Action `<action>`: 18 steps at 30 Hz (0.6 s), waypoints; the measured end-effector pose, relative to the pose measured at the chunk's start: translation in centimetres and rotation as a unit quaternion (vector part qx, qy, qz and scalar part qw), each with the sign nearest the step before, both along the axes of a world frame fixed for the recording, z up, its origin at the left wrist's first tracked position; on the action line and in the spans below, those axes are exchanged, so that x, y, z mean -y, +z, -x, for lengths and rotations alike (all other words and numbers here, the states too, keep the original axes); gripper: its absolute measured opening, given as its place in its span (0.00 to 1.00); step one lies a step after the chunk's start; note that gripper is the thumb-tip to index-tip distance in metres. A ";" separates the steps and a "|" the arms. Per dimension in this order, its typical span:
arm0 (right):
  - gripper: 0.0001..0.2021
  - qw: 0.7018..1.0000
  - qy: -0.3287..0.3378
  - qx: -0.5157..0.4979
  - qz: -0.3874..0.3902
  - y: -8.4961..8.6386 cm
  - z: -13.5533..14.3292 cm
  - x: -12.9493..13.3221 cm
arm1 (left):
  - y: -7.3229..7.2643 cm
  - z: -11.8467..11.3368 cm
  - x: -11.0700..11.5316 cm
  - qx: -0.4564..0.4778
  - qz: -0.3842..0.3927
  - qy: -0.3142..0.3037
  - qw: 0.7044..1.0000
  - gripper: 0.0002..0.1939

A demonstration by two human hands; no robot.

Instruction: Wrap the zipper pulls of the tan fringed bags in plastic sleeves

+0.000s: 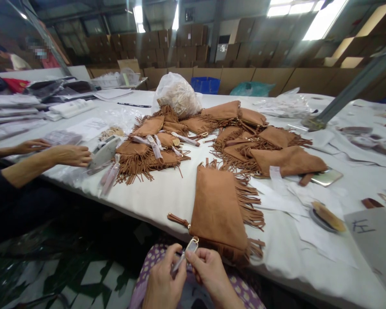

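A brown fringed bag [217,204] lies flat at the table's front edge, its fringe to the right and a zipper pull at its left. From a ring at its near corner hangs a metal clasp [192,245], partly wrapped in clear plastic. My left hand [165,274] pinches the strap end [177,262] below the clasp. The fingers of my right hand [210,270] close on the clasp's right side. Both hands are just in front of the bag, above my lap.
Fringed bags are piled behind [276,159] and left [148,150]. Another person's hands [67,155] work at the left. A plastic sack [178,94] stands behind, a metal post [357,81] rises right, and a round dish [326,216] sits right.
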State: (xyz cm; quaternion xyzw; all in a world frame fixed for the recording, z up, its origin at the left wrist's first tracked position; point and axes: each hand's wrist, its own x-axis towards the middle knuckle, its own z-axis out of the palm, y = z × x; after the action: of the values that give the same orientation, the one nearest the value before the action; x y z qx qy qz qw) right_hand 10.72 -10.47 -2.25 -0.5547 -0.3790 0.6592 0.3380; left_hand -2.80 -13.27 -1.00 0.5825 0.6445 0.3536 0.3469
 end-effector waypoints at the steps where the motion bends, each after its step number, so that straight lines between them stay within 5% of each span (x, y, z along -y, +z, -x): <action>1: 0.26 1.000 0.001 0.005 -0.007 -0.1 -0.1 0.0 | 0.1 0.0 0.0 -0.002 -0.001 -0.022 1.000 0.12; 5: 0.25 0.998 0.006 0.036 -0.048 0.2 -0.5 0.0 | 0.2 0.2 -0.5 0.066 0.079 -0.060 0.993 0.16; 12: 0.19 0.993 0.085 -0.045 -0.067 1.1 -1.9 -0.6 | -0.2 0.5 -1.9 0.285 0.212 -0.074 0.932 0.20; 18: 0.18 0.996 -0.069 0.054 -0.030 0.5 -4.1 0.5 | -0.2 0.2 -1.3 0.145 0.125 -0.053 0.980 0.18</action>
State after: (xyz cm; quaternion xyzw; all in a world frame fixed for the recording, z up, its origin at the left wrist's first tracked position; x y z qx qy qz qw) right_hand 14.79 -11.02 -1.76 -0.6039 -0.3769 0.5917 0.3785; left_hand -3.01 -11.95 -1.24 0.5104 0.5946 0.3321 0.5251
